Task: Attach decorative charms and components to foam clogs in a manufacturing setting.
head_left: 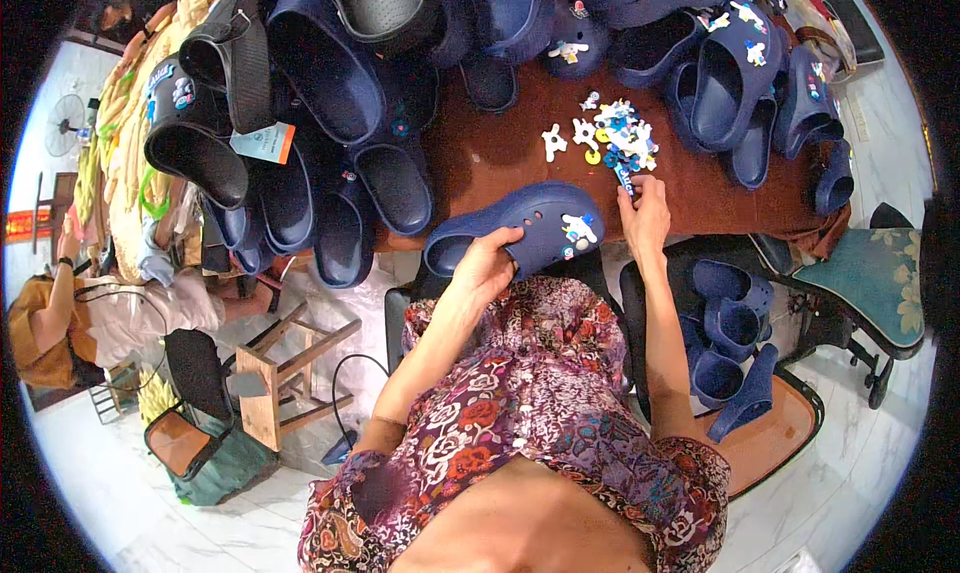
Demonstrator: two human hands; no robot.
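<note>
A navy clog (548, 210) with ventilation holes is in my left hand (485, 267), held just over my lap at the near edge of the table. My left fingers wrap its side, and a white-and-blue cartoon charm (579, 231) sits on the toe. To the right, my right hand (646, 213) pinches a small blue shoe charm (624, 177) with white lettering. Just beyond those fingertips lies a loose pile of white, blue and yellow shoe charms (627, 133) on the brown tabletop (480, 158).
Navy clogs (392, 188) and black clogs (200, 163) crowd the table's left and back. Decorated navy clogs (735, 83) stand at the right. More clogs (730, 323) rest on a chair beside me. A wooden stool (290, 373) and another person (50, 318) are at the left.
</note>
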